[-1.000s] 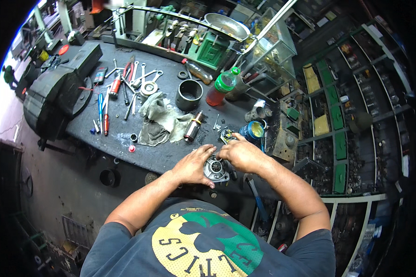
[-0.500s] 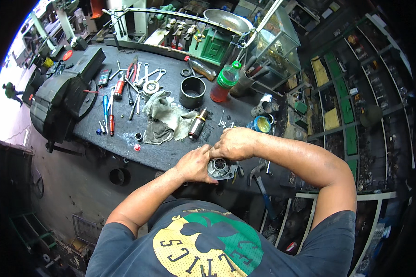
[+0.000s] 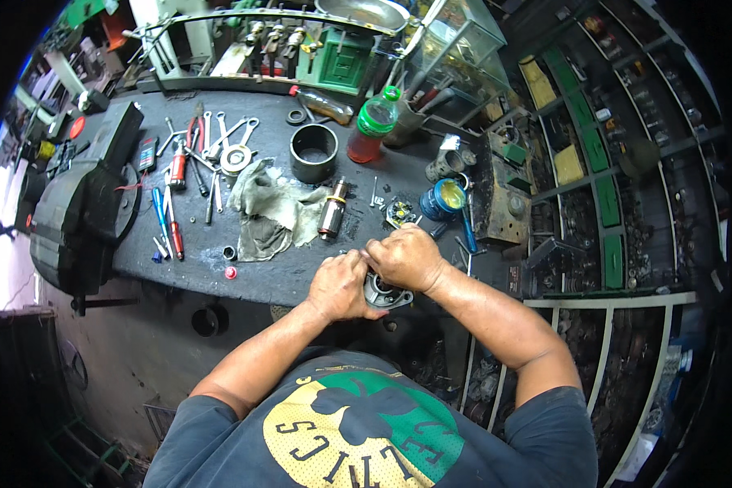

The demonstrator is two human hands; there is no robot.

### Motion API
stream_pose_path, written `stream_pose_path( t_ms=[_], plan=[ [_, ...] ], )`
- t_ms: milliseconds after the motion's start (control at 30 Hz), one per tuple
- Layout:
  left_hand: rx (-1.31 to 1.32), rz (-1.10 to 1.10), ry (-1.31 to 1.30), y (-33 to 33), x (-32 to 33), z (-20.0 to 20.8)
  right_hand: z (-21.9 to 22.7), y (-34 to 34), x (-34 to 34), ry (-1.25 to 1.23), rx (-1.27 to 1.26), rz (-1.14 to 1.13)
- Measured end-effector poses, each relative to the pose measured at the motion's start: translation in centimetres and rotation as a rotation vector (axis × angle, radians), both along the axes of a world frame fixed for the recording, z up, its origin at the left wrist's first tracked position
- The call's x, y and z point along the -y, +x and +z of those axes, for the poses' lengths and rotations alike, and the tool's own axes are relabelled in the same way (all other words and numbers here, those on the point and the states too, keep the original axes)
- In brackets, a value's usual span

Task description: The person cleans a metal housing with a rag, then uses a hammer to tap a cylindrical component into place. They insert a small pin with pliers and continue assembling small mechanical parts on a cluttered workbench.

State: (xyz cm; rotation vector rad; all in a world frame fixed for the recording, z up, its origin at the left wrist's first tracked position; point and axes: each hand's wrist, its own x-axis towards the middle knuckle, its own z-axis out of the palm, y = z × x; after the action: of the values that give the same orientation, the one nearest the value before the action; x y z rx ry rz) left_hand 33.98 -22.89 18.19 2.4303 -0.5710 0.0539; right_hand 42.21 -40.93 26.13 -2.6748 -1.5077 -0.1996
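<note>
A grey cast-metal housing (image 3: 394,299) with a round opening sits at the bench's near edge. My left hand (image 3: 337,286) is wrapped round its left side, thumb low against the rim. Over its upper side my right hand (image 3: 407,256) is closed, fingers curled against the left hand's fingertips. Whatever lies inside that right fist is hidden. Beyond the hands lies a motor armature (image 3: 333,210) with a copper-coloured band, touching a dirty grey rag (image 3: 260,203). A small round part with yellowish bits (image 3: 400,213) rests just past my right hand.
A dark open cylinder (image 3: 314,154), a green-capped bottle of red liquid (image 3: 374,126) and a blue tub of grease (image 3: 443,199) stand farther back. Wrenches (image 3: 220,134) and screwdrivers (image 3: 171,228) lie left. A black vise (image 3: 81,220) occupies the left end; shelving (image 3: 602,203) lines the right.
My right elbow has dropped and come inward, and the right fist has turned over the housing. Bench items sit farther left in the picture. The small round part and the grease tub show more fully.
</note>
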Motion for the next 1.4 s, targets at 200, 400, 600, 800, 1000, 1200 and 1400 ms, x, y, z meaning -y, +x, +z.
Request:
stream_pose_path(
  t_ms=[200,400,600,800,1000,1200,1400],
  plan=[
    [-0.025,-0.032,-0.061,0.3,-0.4,0.1,0.6,-1.1,-1.1,-0.092,-0.116,-0.201],
    [-0.059,-0.102,-0.105,0.5,0.0,0.4,4.2,1.4,1.3,-0.181,-0.271,0.107],
    [-0.012,-0.066,-0.245,-0.9,0.1,-0.5,5.7,0.4,5.1,0.227,-0.537,-0.049],
    [0.056,0.133,-0.369,-4.8,2.2,-0.8,4.7,-3.8,8.4,0.060,-0.440,0.120],
    [0.118,0.202,-0.343,-6.6,4.7,-0.1,4.4,-3.7,8.2,-0.077,-0.336,0.225],
    [0.152,0.137,-0.312,-5.8,4.6,0.3,6.1,-3.9,6.6,-0.192,-0.182,0.416],
    [0.200,0.111,-0.321,-5.3,4.6,-1.2,4.8,-5.1,5.6,-0.203,-0.242,0.286]
  ],
)
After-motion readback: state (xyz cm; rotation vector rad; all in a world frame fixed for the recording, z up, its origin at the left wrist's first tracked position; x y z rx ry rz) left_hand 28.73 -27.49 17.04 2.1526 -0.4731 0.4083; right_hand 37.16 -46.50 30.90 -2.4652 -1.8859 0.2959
